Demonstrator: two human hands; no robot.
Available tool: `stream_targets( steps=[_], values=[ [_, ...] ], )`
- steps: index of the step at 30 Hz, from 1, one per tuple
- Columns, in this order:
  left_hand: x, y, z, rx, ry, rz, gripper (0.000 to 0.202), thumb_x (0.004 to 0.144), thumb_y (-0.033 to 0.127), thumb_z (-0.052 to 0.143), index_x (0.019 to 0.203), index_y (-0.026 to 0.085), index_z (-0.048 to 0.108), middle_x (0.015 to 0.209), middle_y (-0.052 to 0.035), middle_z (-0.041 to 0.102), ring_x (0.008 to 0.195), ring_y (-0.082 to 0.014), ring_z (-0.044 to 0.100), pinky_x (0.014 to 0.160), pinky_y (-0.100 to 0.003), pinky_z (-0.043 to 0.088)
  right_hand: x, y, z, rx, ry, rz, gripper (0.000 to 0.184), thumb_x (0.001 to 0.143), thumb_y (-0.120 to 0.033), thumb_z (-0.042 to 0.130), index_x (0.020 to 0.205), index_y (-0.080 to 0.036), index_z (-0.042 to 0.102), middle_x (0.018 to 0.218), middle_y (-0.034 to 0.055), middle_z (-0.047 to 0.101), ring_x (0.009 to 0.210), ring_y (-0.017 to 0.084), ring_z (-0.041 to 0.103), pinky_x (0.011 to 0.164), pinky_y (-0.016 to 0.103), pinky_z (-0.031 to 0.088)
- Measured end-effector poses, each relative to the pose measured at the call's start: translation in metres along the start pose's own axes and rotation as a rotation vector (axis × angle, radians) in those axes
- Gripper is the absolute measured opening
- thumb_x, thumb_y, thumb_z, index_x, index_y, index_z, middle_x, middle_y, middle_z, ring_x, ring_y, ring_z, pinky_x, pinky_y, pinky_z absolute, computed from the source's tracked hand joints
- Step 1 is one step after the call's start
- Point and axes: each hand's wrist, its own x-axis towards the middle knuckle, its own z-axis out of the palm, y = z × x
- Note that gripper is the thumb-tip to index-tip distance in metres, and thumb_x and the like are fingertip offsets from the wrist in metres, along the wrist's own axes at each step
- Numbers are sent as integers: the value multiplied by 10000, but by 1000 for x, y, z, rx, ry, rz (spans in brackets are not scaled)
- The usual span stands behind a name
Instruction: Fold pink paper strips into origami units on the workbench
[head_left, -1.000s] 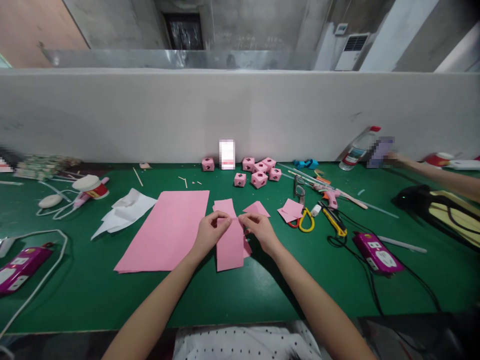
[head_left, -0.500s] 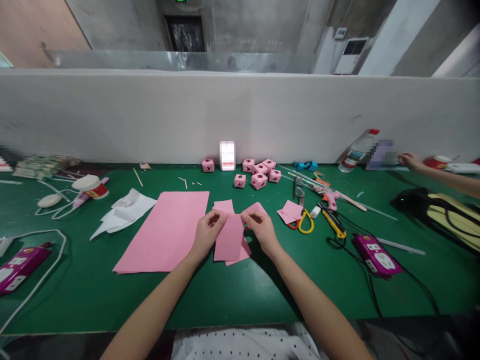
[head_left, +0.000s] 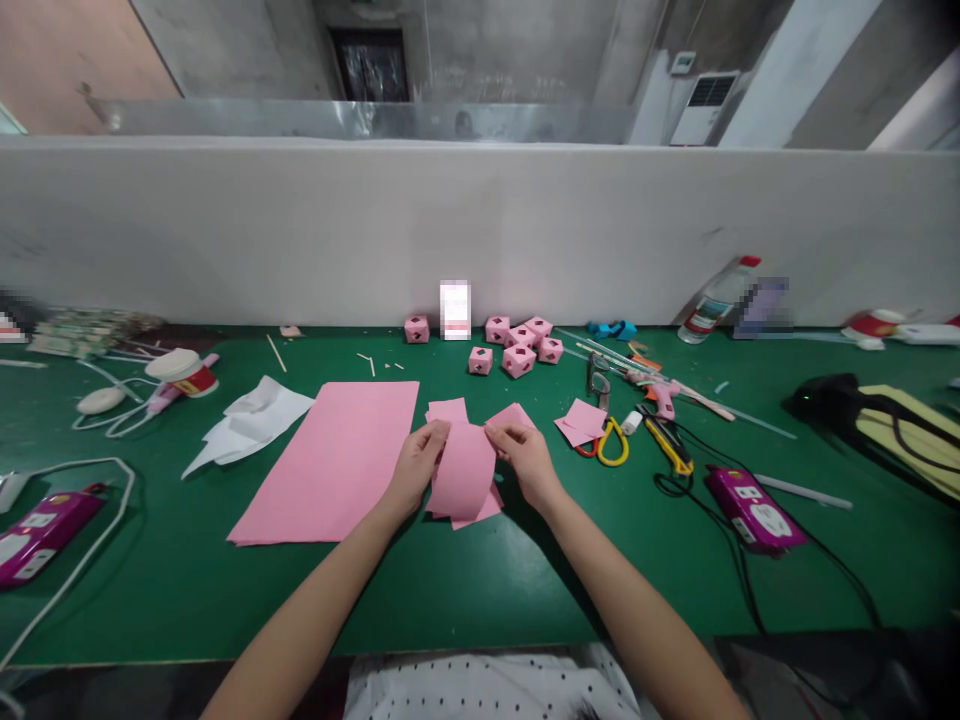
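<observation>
Both my hands pinch the top corners of a pink paper strip just above the green table. My left hand grips its upper left corner and my right hand its upper right corner. The strip bows toward me, its lower end curled under. Beneath it lie more pink pieces. A large pink sheet lies flat just left of my left hand.
Several small pink paper cubes sit at the back by the white wall. Pink squares, yellow-handled scissors, a glue gun and a purple power strip lie to the right. White paper and a cup are on the left.
The strip's lower end has been drawn up and curled, so it looks shorter. The other person's hand and arm at the far right have left the view.
</observation>
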Motion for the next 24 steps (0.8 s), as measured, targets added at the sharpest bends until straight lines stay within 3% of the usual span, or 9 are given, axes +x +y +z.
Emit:
stream_targets(
  steps=[8, 14, 19, 24],
  values=[
    [-3, 8, 2, -63, -70, -34, 366, 838, 510, 555, 805, 159, 652, 763, -11, 629, 702, -139, 534, 628, -217, 418, 2, -2, -1, 178, 3, 107, 336, 609, -470, 805, 721, -169, 705, 667, 7, 636, 578, 107, 549, 526, 229, 431],
    [0, 2, -2, -89, -41, -26, 307, 840, 463, 577, 917, 178, 661, 821, -17, 639, 704, -133, 545, 625, -215, 420, 2, -2, -1, 231, 22, 132, 335, 594, -446, 824, 698, -160, 683, 621, -8, 609, 529, 84, 518, 499, 209, 422],
    [0, 6, -6, -77, -142, 33, 372, 783, 480, 647, 1007, 184, 662, 985, -63, 664, 852, -189, 595, 717, -256, 456, 2, -4, -1, 294, 49, 160, 334, 590, -440, 830, 706, -168, 677, 595, -23, 606, 509, 85, 514, 510, 226, 425],
    [-3, 6, -2, -82, -229, -18, 455, 863, 539, 506, 1058, 159, 662, 1008, -90, 677, 827, -192, 610, 698, -262, 457, 4, -3, -2, 376, 73, 177, 336, 593, -430, 837, 760, -182, 684, 661, -10, 652, 552, 107, 561, 548, 240, 455]
  ],
)
